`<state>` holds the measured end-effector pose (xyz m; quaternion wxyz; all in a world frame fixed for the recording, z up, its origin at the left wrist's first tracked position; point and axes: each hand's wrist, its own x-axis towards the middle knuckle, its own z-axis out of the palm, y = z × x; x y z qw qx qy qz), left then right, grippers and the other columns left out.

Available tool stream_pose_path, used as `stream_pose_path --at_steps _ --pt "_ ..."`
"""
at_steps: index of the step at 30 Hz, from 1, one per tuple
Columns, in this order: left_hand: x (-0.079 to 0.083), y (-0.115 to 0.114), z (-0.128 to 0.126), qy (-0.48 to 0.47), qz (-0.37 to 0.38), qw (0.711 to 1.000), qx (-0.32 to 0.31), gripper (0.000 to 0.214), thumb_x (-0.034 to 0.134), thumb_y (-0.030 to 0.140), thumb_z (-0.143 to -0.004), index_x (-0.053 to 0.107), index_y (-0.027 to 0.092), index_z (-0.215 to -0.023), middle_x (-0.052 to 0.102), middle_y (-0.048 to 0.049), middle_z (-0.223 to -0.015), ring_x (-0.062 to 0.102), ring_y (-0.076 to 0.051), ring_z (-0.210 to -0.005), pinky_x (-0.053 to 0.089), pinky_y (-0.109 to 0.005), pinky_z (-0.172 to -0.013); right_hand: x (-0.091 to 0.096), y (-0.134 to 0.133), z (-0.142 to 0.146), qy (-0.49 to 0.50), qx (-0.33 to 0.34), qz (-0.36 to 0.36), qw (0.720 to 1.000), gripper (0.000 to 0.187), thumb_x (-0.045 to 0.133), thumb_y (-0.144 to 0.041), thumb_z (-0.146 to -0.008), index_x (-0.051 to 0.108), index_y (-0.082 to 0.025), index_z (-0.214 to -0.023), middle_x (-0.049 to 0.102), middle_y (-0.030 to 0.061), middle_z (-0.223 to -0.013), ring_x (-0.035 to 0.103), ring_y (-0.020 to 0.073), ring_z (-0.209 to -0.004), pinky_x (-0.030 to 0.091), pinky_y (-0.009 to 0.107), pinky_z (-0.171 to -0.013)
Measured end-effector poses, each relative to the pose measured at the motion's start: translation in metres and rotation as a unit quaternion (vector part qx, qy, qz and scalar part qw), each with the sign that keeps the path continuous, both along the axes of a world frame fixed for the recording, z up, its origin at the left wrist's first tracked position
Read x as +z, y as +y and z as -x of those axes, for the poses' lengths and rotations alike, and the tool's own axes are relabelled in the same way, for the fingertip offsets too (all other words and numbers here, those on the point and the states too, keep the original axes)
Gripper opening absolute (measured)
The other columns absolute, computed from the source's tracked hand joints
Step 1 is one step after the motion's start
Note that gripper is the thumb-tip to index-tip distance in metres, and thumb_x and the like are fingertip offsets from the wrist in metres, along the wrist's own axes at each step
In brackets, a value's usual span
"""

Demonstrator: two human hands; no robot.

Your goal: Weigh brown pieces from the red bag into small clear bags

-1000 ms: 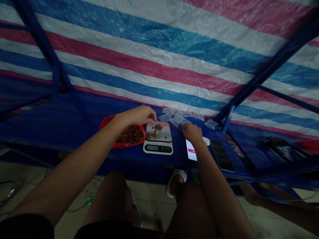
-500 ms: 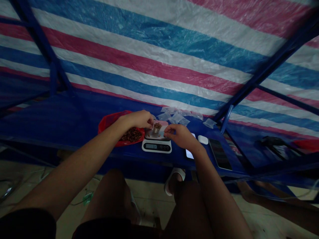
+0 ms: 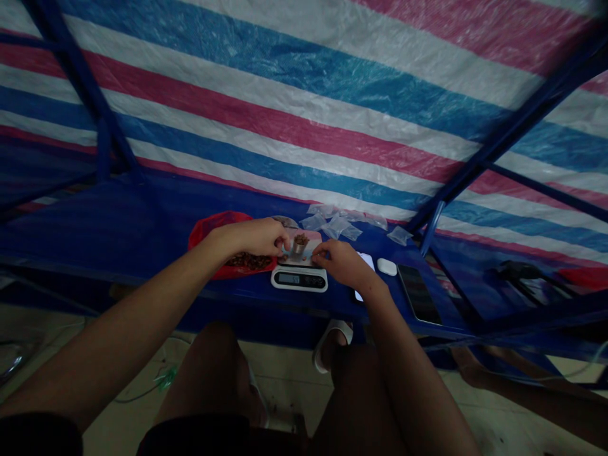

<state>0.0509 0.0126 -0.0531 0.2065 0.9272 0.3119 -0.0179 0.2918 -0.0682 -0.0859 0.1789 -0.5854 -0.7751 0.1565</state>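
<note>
One view only, head-worn, looking forward and down: blue table (image 3: 142,240) close below, scale (image 3: 299,278) at twelve o'clock, striped tarp (image 3: 304,95) beyond.

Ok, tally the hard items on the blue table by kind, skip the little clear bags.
Red tray: 1
Scale: 1
Cup on the scale: 1
Phones: 2, lit and dark
White case: 1
Total: 6

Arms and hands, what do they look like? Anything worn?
Both arms are bare down to the left hand and right hand; no gloves or watch show. A dark sleeve covers the left upper arm. The right shoulder is out of frame.
</note>
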Motion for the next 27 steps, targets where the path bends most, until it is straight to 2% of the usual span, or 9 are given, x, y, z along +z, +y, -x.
stream_pose_path --at_steps 3,7,10,16,20,23,27 --pt "-0.001 -0.003 -0.003 0.006 0.002 1.000 -0.008 0.028 0.061 0.013 -0.085 0.083 0.026 -0.095 0.080 0.0007 -0.091 0.070 -0.016 -0.081 0.046 -0.024 -0.074 0.000 0.000 0.001 -0.005 0.007 -0.011 1.000 0.016 0.067 -0.013 -0.090 0.078 -0.020 -0.082 0.080 0.0053 -0.089 0.070 0.0198 -0.080 0.046 0.030 -0.072" --pt "-0.005 -0.003 -0.006 0.002 0.007 1.000 -0.006 0.026 0.062 0.014 -0.086 0.084 0.025 -0.095 0.081 -0.0012 -0.094 0.071 -0.016 -0.082 0.047 -0.024 -0.076 -0.003 0.002 0.004 0.021 0.043 -0.055 0.997 0.011 0.070 -0.013 -0.091 0.078 -0.020 -0.093 0.079 0.0047 -0.098 0.068 0.0189 -0.086 0.049 0.030 -0.080" --pt "-0.003 -0.005 -0.003 -0.013 -0.005 1.000 -0.001 0.023 0.062 0.018 -0.089 0.083 0.024 -0.094 0.081 -0.0018 -0.092 0.070 -0.016 -0.078 0.047 -0.024 -0.075 -0.006 0.004 0.006 0.041 0.062 -0.060 0.995 0.013 0.069 -0.014 -0.092 0.079 -0.021 -0.098 0.079 0.0046 -0.101 0.068 0.0183 -0.086 0.050 0.031 -0.083" --pt "0.019 -0.016 0.018 -0.029 -0.043 0.996 0.066 0.027 0.058 0.018 -0.088 0.082 0.022 -0.101 0.082 -0.0028 -0.099 0.072 -0.017 -0.085 0.048 -0.024 -0.075 -0.014 0.009 0.007 0.045 0.084 -0.044 0.995 0.015 0.067 -0.015 -0.095 0.081 -0.020 -0.099 0.080 0.0065 -0.102 0.070 0.0207 -0.092 0.050 0.033 -0.083" --pt "0.029 -0.019 0.043 -0.030 -0.049 0.992 0.114 0.026 0.059 0.024 -0.085 0.082 0.023 -0.097 0.081 -0.0020 -0.093 0.071 -0.017 -0.078 0.046 -0.025 -0.070 -0.015 0.010 0.007 0.043 0.089 -0.042 0.994 0.015 0.066 -0.016 -0.094 0.080 -0.021 -0.094 0.080 0.0064 -0.100 0.072 0.0214 -0.092 0.049 0.032 -0.081" --pt "0.023 -0.014 0.061 -0.008 -0.037 0.989 0.142 0.026 0.059 0.025 -0.083 0.082 0.023 -0.094 0.081 -0.0015 -0.089 0.070 -0.017 -0.073 0.045 -0.025 -0.066 -0.012 0.008 0.008 0.020 0.091 -0.037 0.995 0.015 0.064 -0.014 -0.094 0.077 -0.019 -0.088 0.079 0.0063 -0.093 0.069 0.0199 -0.084 0.046 0.031 -0.075" --pt "0.000 -0.005 0.080 0.020 -0.027 0.989 0.147 0.025 0.057 0.026 -0.083 0.082 0.025 -0.091 0.081 -0.0013 -0.088 0.070 -0.018 -0.073 0.045 -0.026 -0.065 -0.004 0.003 0.006 0.001 0.094 -0.039 0.995 0.015 0.061 -0.011 -0.094 0.071 -0.017 -0.085 0.075 0.0060 -0.089 0.065 0.0181 -0.081 0.042 0.030 -0.074"
